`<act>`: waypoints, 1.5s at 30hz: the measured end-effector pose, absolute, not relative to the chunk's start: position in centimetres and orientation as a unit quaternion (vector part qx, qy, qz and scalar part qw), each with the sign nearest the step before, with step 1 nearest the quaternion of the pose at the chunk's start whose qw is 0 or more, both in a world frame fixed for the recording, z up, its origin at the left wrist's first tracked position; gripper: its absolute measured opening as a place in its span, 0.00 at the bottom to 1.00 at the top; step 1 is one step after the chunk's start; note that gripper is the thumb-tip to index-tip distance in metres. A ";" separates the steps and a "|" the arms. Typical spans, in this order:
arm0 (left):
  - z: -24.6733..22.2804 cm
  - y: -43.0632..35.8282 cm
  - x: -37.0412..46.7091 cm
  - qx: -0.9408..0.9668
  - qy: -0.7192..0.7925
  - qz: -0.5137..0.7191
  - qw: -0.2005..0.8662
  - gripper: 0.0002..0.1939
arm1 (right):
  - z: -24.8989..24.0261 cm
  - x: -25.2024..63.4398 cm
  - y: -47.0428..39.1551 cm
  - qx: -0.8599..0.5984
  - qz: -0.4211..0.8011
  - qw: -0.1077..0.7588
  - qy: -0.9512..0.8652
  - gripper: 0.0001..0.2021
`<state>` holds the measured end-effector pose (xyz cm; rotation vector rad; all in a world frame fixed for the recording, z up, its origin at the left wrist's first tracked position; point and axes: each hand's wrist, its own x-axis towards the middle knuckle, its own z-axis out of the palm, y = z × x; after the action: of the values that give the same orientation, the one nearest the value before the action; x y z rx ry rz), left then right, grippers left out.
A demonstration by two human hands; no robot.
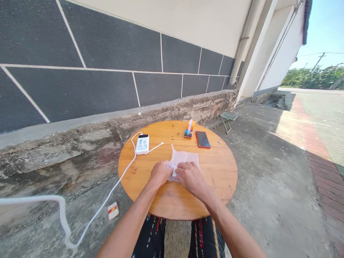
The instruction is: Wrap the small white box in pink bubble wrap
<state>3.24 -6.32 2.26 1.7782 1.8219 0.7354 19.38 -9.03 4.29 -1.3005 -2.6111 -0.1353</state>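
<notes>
A thin, see-through whitish wrapping sheet (186,156) lies crumpled on the round wooden table (219,170), with one corner sticking up at its far left. My left hand (160,172) is closed on the sheet's left edge. Across from it, my right hand (189,175) has its fingers curled and pinches the near part of the sheet. A small white piece shows between the two hands; what it is I cannot make out. The fingertips are partly hidden in the folds.
A white power strip (142,144) with a cable stands at the table's left. Toward the back right are an orange tape dispenser (190,128) and a red-edged phone (203,139). A folding stool (227,119) and a small red-and-white packet (113,210) are on the ground.
</notes>
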 end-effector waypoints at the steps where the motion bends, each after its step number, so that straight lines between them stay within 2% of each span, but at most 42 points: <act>1: 2.4 -6.4 3.3 0.653 0.676 0.262 0.220 0.04 | 4.3 19.4 -9.0 -0.444 -0.045 0.109 -0.888 0.04; 7: 2.8 -7.3 4.3 0.645 0.708 0.243 0.152 0.03 | 4.4 19.3 -9.1 -0.442 -0.040 0.105 -0.890 0.05; 14: 3.2 -8.7 4.8 0.666 0.664 0.286 0.184 0.07 | 3.9 19.2 -9.2 -0.447 -0.043 0.134 -0.883 0.06; 19: 3.2 -10.1 4.7 0.690 0.611 0.325 0.212 0.11 | 3.2 19.2 -9.3 -0.463 -0.006 0.223 -0.858 0.07; 25: 2.8 -10.5 4.5 0.716 0.584 0.333 0.188 0.12 | 2.4 19.2 -9.3 -0.490 0.062 0.292 -0.819 0.22; 33: 3.3 -9.5 4.6 0.760 0.588 0.246 0.122 0.13 | 2.5 19.5 -9.1 -0.475 0.081 0.301 -0.823 0.26; 38: 3.9 -9.3 4.5 0.754 0.575 0.260 0.183 0.11 | 2.4 19.5 -9.1 -0.475 0.090 0.298 -0.823 0.26; 42: 4.1 -9.4 3.5 0.768 0.537 0.264 0.228 0.17 | 2.4 19.6 -9.1 -0.473 0.098 0.293 -0.825 0.28; 45: 4.1 -9.3 3.1 0.786 0.515 0.264 0.218 0.17 | 2.4 19.6 -9.0 -0.471 0.096 0.289 -0.828 0.29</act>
<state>3.10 -9.25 4.10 2.1747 1.4264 0.7311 19.64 -9.01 2.44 -1.2586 -2.2096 0.2566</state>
